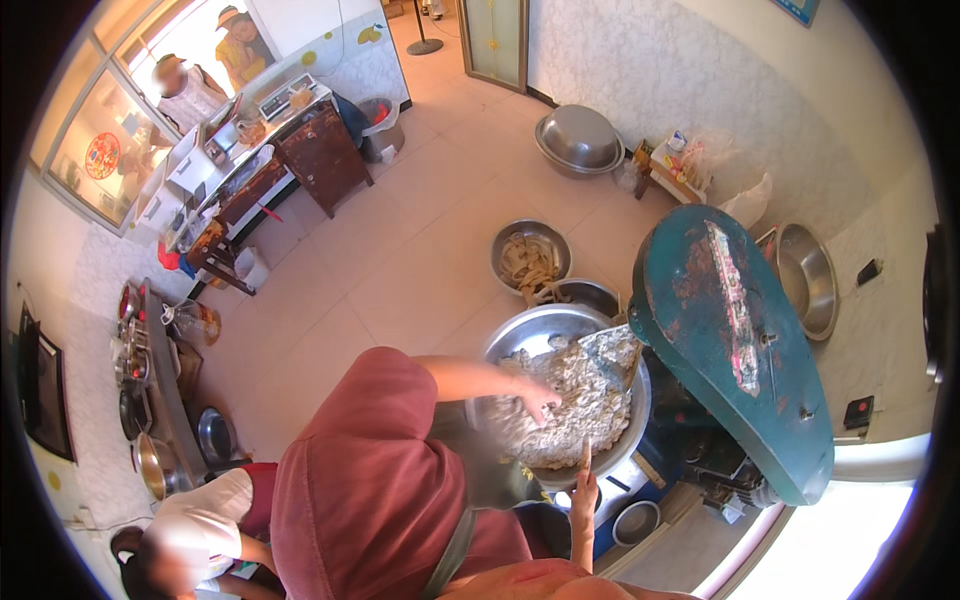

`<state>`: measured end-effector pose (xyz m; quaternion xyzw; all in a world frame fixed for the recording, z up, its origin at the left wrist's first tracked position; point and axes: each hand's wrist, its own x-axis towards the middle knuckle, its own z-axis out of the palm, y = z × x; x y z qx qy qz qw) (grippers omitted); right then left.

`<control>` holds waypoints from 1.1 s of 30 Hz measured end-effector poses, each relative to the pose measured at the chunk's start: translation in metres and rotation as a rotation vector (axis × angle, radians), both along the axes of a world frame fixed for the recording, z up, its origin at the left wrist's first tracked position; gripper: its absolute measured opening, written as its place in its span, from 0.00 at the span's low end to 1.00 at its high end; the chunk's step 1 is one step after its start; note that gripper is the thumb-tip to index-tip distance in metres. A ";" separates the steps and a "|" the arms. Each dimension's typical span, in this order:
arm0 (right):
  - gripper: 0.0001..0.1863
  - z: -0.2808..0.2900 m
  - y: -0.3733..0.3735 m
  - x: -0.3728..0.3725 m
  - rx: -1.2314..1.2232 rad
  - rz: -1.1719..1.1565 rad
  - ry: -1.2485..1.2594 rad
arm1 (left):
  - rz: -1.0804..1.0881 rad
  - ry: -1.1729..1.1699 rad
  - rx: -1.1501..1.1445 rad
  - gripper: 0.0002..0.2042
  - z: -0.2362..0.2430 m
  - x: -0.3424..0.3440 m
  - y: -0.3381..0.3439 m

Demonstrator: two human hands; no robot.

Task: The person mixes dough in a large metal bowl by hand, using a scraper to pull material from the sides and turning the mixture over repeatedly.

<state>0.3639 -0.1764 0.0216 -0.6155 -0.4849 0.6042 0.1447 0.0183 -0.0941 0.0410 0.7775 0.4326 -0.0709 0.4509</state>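
Note:
A wide metal basin [507, 328] in front of me holds a lumpy, pale, floury mixture [585, 420]. My left hand [540, 396] reaches over the middle of it, fingers pointing down at its surface and apart; no object shows in them. Lower down, at the basin's near right rim, my right hand [582, 494] is closed around a thin wooden stick [587, 455], whose upper end meets the mixture. A flat metal piece [612, 352] leans over the basin's far right side, next to the green machine.
A large green machine housing [735, 350] overhangs the right. Beyond the basin stands a metal bowl of brown strips [528, 258], with a dark bowl [585, 295] beside it. An upturned basin [580, 138] is farther off. Another person [205, 520] bends at lower left. Two people [240, 50] stand behind the far counter.

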 end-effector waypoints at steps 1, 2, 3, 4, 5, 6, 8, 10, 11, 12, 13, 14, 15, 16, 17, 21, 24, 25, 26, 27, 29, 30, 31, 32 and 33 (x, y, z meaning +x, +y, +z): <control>0.20 -0.029 -0.001 0.018 0.436 0.278 -0.144 | 0.132 0.113 0.169 0.36 0.021 0.002 0.004; 0.21 -0.027 0.004 0.011 0.066 0.066 -0.016 | 0.327 0.078 0.441 0.37 -0.003 -0.006 0.001; 0.23 -0.023 0.003 0.007 0.056 0.065 -0.040 | 0.404 0.050 0.465 0.35 -0.024 -0.015 0.016; 0.25 -0.004 0.002 0.001 0.057 0.049 -0.080 | 0.468 0.001 0.499 0.34 -0.028 -0.017 0.040; 0.24 0.016 0.003 -0.007 0.062 0.031 -0.060 | 0.422 0.088 0.498 0.34 -0.033 -0.021 0.059; 0.22 0.018 0.003 -0.005 -0.001 -0.074 -0.037 | 0.389 0.153 0.491 0.34 -0.036 -0.020 0.071; 0.20 0.004 0.002 0.034 0.506 0.351 -0.396 | 0.280 0.198 -0.160 0.41 0.017 0.007 0.109; 0.20 0.050 -0.004 0.014 0.713 0.119 -0.653 | 0.274 0.094 -0.054 0.45 0.016 0.026 0.096; 0.18 0.060 0.009 0.012 0.726 0.130 -0.592 | 0.225 0.106 0.040 0.47 0.012 0.020 0.088; 0.17 0.073 0.023 0.005 0.729 0.184 -0.503 | 0.234 0.101 0.095 0.46 -0.029 0.009 0.070; 0.11 0.155 0.046 -0.049 0.196 0.101 -0.499 | 0.219 0.090 0.161 0.46 -0.061 0.002 0.058; 0.12 0.139 0.062 -0.052 0.621 0.432 -0.578 | 0.287 0.098 0.187 0.43 -0.093 -0.009 0.039; 0.16 0.143 0.082 -0.073 1.035 0.503 -0.590 | 0.337 0.086 0.230 0.40 -0.115 -0.009 0.029; 0.13 0.172 0.102 -0.103 0.784 0.375 -0.536 | 0.342 0.024 0.103 0.31 -0.069 -0.026 0.039; 0.12 0.153 0.118 -0.105 0.847 0.370 -0.562 | 0.273 -0.042 0.296 0.28 -0.068 -0.023 0.031; 0.15 0.183 0.151 -0.151 0.684 0.404 -0.685 | 0.315 -0.007 0.280 0.20 0.002 -0.021 0.008; 0.20 0.131 0.181 -0.170 0.652 0.397 -0.694 | 0.318 0.016 0.265 0.20 0.011 -0.021 0.006; 0.19 0.124 0.201 -0.179 0.637 0.426 -0.763 | 0.309 -0.012 0.292 0.20 0.016 -0.020 0.013; 0.18 0.121 0.209 -0.185 0.633 0.469 -0.818 | 0.318 -0.029 0.325 0.21 0.017 -0.018 0.012; 0.18 0.120 0.206 -0.182 0.648 0.468 -0.811 | 0.354 -0.042 0.311 0.21 0.018 -0.016 0.010; 0.17 0.135 0.199 -0.188 0.679 0.475 -0.784 | 0.361 -0.054 0.305 0.20 0.014 -0.024 0.003; 0.17 0.142 0.184 -0.193 0.745 0.525 -0.795 | 0.362 -0.059 0.304 0.19 0.012 -0.028 0.001; 0.16 0.152 0.162 -0.195 0.810 0.571 -0.815 | 0.394 -0.073 0.325 0.18 0.009 -0.026 -0.001; 0.15 0.145 0.161 -0.200 0.774 0.559 -0.802 | 0.425 -0.086 0.345 0.18 0.006 -0.024 -0.003; 0.15 0.137 0.166 -0.206 0.746 0.548 -0.791 | 0.457 -0.099 0.365 0.18 0.003 -0.022 -0.004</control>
